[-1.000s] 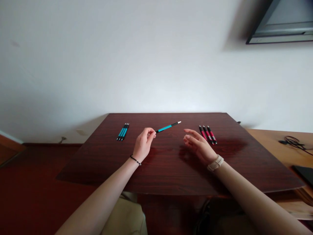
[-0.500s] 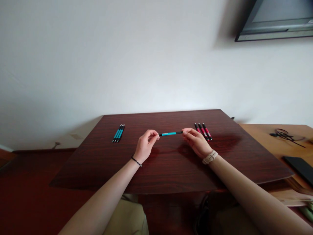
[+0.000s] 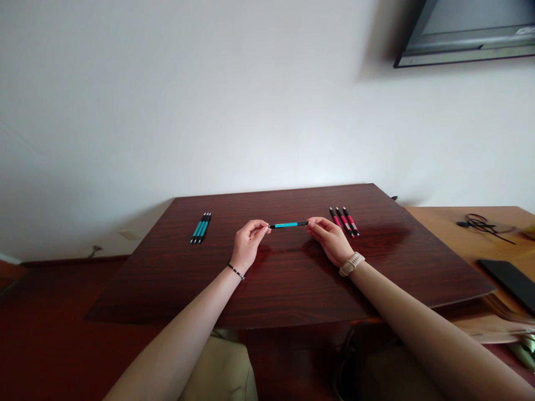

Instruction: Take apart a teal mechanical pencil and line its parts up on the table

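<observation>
While three blue-and-black pens (image 3: 201, 228) lay side by side on the left of the dark wooden table (image 3: 284, 289), a person's left hand (image 3: 246, 243), a dark bracelet (image 3: 236, 271) at its wrist, pinched one end of a fourth blue pen (image 3: 286, 225) between thumb and fingers over the table's middle. That pen was held nearly level, apparently just above the tabletop, its blue barrel uncovered. At its other end, slightly right of the table's centre, the right hand (image 3: 332, 242), with a pale strap (image 3: 351, 264) at its wrist, gripped it likewise with thumb and fingers. Such a hold looked best served by light, even pressure at both ends and steady wrists, since a slim barrel could easily roll or tip. Three red-and-black pens (image 3: 345, 222) lay side by side toward the table's right, where a careless knuckle might have nudged them.
</observation>
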{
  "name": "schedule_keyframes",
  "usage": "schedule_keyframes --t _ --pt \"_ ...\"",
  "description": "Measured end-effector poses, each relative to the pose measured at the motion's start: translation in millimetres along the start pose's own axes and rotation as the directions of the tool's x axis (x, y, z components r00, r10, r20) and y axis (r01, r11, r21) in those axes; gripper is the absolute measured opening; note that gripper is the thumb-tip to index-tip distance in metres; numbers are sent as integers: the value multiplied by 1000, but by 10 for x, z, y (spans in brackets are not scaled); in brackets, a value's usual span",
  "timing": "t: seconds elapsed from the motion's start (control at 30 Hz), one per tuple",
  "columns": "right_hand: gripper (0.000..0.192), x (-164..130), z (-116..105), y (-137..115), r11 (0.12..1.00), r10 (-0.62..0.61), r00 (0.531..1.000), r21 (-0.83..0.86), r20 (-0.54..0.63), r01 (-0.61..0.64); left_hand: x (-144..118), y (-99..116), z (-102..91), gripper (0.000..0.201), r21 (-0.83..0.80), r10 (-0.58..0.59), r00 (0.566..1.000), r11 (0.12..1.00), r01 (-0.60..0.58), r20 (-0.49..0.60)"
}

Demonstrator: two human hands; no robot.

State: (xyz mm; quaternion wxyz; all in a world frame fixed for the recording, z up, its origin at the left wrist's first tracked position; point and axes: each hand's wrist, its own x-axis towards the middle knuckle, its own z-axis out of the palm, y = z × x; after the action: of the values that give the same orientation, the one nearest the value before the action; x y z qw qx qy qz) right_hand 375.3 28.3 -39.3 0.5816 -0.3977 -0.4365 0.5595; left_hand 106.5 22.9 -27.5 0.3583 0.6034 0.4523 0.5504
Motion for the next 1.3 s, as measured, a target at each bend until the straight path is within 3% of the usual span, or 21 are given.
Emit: schedule_keyframes --t 0.27,0.6,0.8,1.3 --pt "44 -16 -15 55 999 -32 999 -21 -6 32 3 -52 -14 27 -15 -8 1000 1000 8 -14" --pt "48 7 -46 96 948 -143 989 -284 19 143 21 -87 -15 33 -7 -9 1000 1000 9 -10" --pt "50 13 -42 95 923 -155 987 -350 46 161 33 -133 -21 33 -53 -4 999 999 2 -38" --pt "47 33 -14 76 996 -71 997 -62 -4 70 43 -116 -10 31 -85 -36 999 996 33 -26"
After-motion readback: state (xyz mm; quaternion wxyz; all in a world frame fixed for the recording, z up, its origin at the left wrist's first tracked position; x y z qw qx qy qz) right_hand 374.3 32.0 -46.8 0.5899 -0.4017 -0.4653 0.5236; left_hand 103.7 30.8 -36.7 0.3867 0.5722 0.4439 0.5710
